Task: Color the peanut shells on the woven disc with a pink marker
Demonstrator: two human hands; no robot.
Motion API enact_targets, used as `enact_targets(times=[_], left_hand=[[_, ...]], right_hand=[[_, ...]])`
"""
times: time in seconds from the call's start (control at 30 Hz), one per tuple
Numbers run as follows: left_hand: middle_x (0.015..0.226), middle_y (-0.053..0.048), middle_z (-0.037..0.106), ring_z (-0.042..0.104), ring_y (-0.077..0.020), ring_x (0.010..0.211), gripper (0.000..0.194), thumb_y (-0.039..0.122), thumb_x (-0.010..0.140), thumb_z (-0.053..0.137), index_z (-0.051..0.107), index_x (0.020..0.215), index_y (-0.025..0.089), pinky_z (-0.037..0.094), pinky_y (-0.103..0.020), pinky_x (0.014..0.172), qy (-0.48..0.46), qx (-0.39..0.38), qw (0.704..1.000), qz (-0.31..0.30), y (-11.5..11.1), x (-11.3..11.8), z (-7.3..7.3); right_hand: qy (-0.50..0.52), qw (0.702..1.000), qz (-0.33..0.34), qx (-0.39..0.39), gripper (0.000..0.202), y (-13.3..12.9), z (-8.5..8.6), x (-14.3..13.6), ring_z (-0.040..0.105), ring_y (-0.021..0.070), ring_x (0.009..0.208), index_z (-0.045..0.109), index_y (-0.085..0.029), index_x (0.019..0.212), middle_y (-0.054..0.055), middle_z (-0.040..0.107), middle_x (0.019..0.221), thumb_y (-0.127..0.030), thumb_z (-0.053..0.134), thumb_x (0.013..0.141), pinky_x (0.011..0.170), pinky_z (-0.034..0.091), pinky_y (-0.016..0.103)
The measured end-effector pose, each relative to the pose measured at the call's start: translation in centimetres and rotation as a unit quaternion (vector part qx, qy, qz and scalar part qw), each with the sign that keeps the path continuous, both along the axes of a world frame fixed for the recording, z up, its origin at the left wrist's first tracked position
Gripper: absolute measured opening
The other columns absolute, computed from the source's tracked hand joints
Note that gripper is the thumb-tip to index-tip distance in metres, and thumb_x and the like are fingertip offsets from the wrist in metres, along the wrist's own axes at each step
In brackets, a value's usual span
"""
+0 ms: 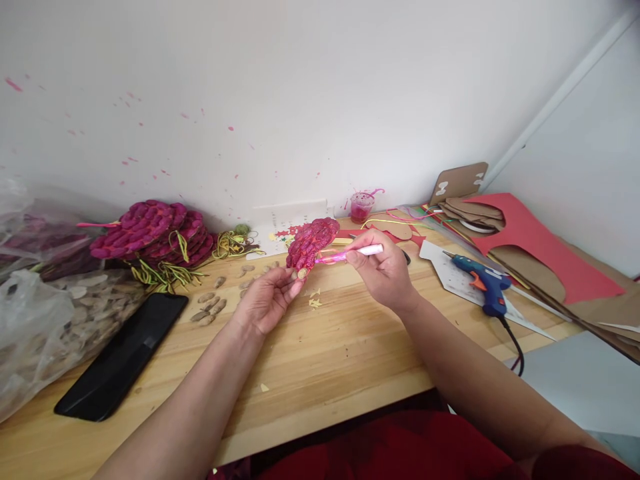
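Pink covers nearly all of the bumpy round piece (pixel 313 241), which is held up over the far middle of the wooden table (pixel 340 373). The left hand (pixel 267 297) pinches it by its near edge. The right hand (pixel 383 273) is curled around a pink and white stick (pixel 370 251) that looks like a paint brush. Its tip is at the near right side of the piece, but I can't tell if they touch.

One pale bump (pixel 302 274) at the near edge, by the left fingertips, has no pink on it. So I think most of the colouring is done and just a little bit is left, but the back is hidden.

On the far left, a pile of pink pieces (pixel 150 230) looks coloured already. On the far side, near the wall, a cup (pixel 360 208) has pink stuff in it. Brown nut shells (pixel 215 307) lie loose to the left, with no pink on them. On the right, a blue glue gun (pixel 493 293) lies with no hand on it
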State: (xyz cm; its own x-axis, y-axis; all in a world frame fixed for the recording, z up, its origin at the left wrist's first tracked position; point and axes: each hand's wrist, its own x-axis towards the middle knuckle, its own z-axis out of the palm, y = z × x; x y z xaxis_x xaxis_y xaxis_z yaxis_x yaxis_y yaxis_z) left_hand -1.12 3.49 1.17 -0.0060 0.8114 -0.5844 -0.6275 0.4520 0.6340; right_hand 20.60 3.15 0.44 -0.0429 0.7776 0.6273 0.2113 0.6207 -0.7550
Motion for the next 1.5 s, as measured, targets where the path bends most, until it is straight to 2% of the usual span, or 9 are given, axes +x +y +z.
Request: enact_targets(times=[0.1,0.4,0.7,0.97,1.17,1.33,1.5], left_hand=[[0.066,-0.01,0.073,0.07,-0.0132,0.053,0.02,-0.002,0.091,0.052,0.067,0.083,0.008,0.061,-0.018,0.052,0.003,-0.002,1.0,-0.011,-0.07,-0.07,0.11],[0.064,-0.009,0.073,0.069,-0.013,0.051,0.02,-0.002,0.09,0.054,0.067,0.081,0.01,0.06,-0.017,0.049,0.003,-0.001,1.0,-0.016,-0.16,0.03,0.39],[0.064,-0.009,0.073,0.069,-0.0124,0.051,0.019,-0.002,0.09,0.053,0.067,0.083,0.009,0.06,-0.017,0.05,0.006,-0.001,1.0,-0.006,-0.1,0.06,0.43],[0.067,-0.009,0.074,0.07,-0.0125,0.052,0.021,-0.004,0.09,0.053,0.067,0.08,0.008,0.061,-0.017,0.051,0.002,0.006,1.0,-0.019,-0.15,-0.01,0.32],[0.066,-0.008,0.073,0.07,-0.0126,0.052,0.021,-0.003,0.091,0.053,0.067,0.081,0.009,0.06,-0.016,0.05,0.006,0.005,1.0,-0.017,-0.16,-0.01,0.45],[0.066,-0.009,0.073,0.07,-0.0124,0.051,0.022,-0.003,0.092,0.051,0.067,0.08,0.007,0.06,-0.017,0.049,0.006,0.008,1.0,-0.016,-0.18,0.01,0.43],[0.066,-0.007,0.073,0.07,-0.0129,0.052,0.017,-0.002,0.087,0.057,0.069,0.09,0.01,0.06,-0.016,0.049,0.002,0.005,1.0,-0.022,-0.17,0.02,0.39]], right_hand=[[0.011,1.0,0.01,-0.012,0.02,0.16,0.0,0.19,0.062,0.0186,0.078,0.067,-0.025,0.095,0.002,0.069,0.087,-0.044,0.071,0.096,0.072,0.048,0.036],[0.0,1.0,-0.003,-0.004,0.018,0.41,0.23,0.58,0.062,0.0183,0.078,0.066,-0.024,0.094,0.002,0.069,0.087,-0.042,0.071,0.097,0.072,0.048,0.036],[-0.042,0.993,-0.051,0.094,0.003,-0.34,0.5,-0.22,0.064,0.0216,0.086,0.067,-0.025,0.097,0.005,0.071,0.091,-0.029,0.068,0.097,0.077,0.05,0.04],[0.012,0.999,-0.01,0.034,0.01,0.12,-0.12,0.08,0.064,0.0186,0.081,0.066,-0.025,0.098,0.002,0.07,0.091,-0.034,0.07,0.097,0.076,0.05,0.038],[0.018,0.999,-0.023,0.04,0.008,0.12,-0.29,0.05,0.064,0.0183,0.082,0.067,-0.025,0.1,0.002,0.07,0.093,-0.032,0.07,0.097,0.078,0.049,0.037],[0.018,0.999,-0.001,0.031,0.007,-0.04,-0.12,0.01,0.064,0.0177,0.081,0.067,-0.024,0.097,0.002,0.07,0.09,-0.031,0.07,0.098,0.077,0.049,0.036],[0.03,0.999,-0.017,0.026,0.01,0.16,-0.09,0.04,0.063,0.0171,0.08,0.066,-0.024,0.097,0.001,0.071,0.089,-0.033,0.07,0.098,0.075,0.048,0.036]])
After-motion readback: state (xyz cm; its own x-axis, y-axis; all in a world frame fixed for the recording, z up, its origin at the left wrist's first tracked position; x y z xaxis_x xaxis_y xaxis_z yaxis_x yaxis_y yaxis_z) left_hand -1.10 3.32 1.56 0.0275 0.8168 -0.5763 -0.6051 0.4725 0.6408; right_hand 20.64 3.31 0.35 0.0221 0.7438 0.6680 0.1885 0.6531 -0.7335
